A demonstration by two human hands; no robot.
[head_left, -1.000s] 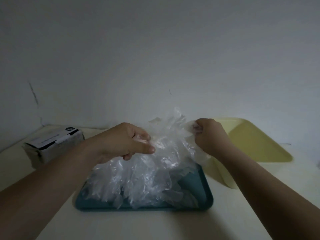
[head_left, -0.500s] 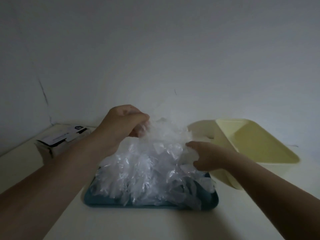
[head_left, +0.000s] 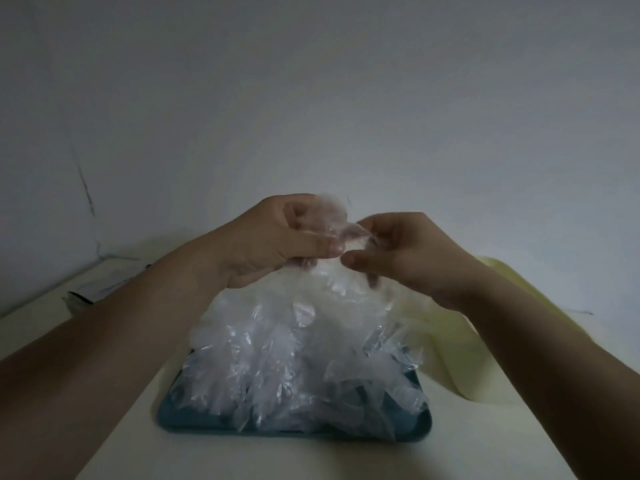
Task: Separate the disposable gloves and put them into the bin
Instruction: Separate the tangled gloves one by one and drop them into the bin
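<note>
A bunch of clear plastic disposable gloves (head_left: 294,358) hangs from my hands down onto a dark teal tray (head_left: 291,432) at the table's centre. My left hand (head_left: 277,237) grips the top of the bunch, lifted above the tray. My right hand (head_left: 398,258) is right beside it, thumb and fingers pinching a thin glove edge at the top of the same bunch. The pale yellow bin (head_left: 460,362) stands to the right of the tray, mostly hidden behind my right forearm.
A small cardboard box (head_left: 86,296) lies at the back left, partly covered by my left forearm. A grey wall stands close behind the cream table (head_left: 138,445). The table's left edge runs near the box.
Both hands rose. My right hand came up from the side of the pile to meet my left at the top of the bunch. The gloves are pulled higher off the tray.
</note>
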